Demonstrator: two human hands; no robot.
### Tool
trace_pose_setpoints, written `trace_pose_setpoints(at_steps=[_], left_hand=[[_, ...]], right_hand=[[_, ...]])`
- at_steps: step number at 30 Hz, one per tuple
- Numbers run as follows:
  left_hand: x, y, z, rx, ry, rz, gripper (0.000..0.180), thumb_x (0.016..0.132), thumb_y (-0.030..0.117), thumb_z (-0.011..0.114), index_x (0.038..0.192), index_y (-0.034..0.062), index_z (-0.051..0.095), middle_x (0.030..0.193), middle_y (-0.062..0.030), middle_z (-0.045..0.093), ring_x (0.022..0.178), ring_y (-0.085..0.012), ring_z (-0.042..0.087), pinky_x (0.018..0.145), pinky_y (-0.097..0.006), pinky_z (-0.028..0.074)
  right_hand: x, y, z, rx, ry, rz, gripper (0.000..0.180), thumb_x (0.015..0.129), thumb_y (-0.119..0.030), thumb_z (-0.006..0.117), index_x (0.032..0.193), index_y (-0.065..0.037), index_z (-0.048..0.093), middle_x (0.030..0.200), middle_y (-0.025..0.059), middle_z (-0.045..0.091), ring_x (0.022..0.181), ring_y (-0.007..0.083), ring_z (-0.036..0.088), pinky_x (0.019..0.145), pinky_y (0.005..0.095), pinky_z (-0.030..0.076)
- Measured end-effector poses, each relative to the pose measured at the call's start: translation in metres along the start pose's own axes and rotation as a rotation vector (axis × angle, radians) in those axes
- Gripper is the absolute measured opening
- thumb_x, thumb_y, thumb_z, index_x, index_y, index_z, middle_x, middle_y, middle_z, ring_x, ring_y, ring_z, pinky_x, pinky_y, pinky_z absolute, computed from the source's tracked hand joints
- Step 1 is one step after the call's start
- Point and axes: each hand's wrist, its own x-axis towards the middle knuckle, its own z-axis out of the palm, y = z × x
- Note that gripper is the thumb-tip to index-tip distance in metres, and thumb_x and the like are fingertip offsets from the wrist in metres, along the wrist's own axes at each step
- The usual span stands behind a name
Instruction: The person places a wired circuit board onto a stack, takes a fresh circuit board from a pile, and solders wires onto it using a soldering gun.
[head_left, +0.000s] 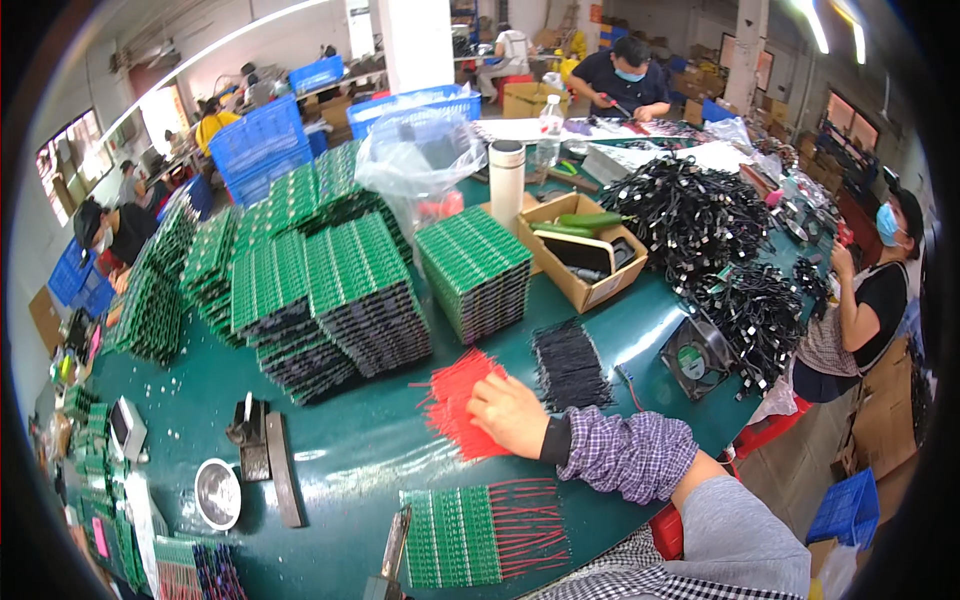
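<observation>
My right hand [505,412] lies over a bundle of short red wires [462,385], its fingers bent down and closed into them. How many wires the fingertips grip is hidden. My left hand is out of view. Nearer the table's front edge lies a green circuit board panel [450,538], with a row of red wires [528,525] sticking out from its right side. Beside its left edge stands a slim metal tool [396,545], partly cut off by the lower edge. A bundle of black wires [572,365] lies right of the red one.
Tall stacks of green circuit boards [365,290] stand behind. Farther right are a cardboard box [585,285], a cream flask [507,185], piled black cables [690,215] and a small fan [698,355]. A metal bowl [217,494] sits left. Co-workers sit around the table.
</observation>
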Motion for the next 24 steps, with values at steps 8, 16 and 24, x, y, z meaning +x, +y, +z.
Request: trace_pose_setpoints(at_steps=[8,16,24], left_hand=[[0.006,0.008,0.014,-0.384,0.179,-0.308,0.030,0.084,0.008,0.077,0.109,-0.0040,0.067,0.077,-0.0090,0.066,0.061,-0.0173,0.057,0.058,-0.035,0.047],[0.003,0.015,0.032,-0.583,0.445,-0.486,0.058,0.068,0.012,0.092,0.113,-0.0057,0.060,0.102,-0.0159,0.070,0.085,-0.0223,0.066,0.073,-0.037,0.055],[-0.002,0.001,0.024,-0.534,0.205,-0.665,0.081,0.063,0.007,0.094,0.127,-0.0079,0.045,0.107,-0.0190,0.067,0.080,-0.0222,0.065,0.069,-0.038,0.055]], right_hand=[[-0.002,-0.001,0.005,0.022,-0.038,0.001,0.013,0.076,-0.009,0.061,0.088,-0.007,0.061,0.090,0.0056,0.057,0.094,0.0241,0.057,0.077,0.0374,0.045],[-0.004,0.002,0.003,0.073,-0.055,-0.008,0.014,0.079,-0.006,0.059,0.093,-0.005,0.059,0.091,0.0088,0.057,0.093,0.0270,0.057,0.078,0.0394,0.049],[-0.002,0.004,0.003,0.191,-0.067,-0.040,0.019,0.076,-0.001,0.058,0.095,-0.004,0.056,0.093,0.0106,0.055,0.092,0.0296,0.056,0.077,0.0403,0.051]])
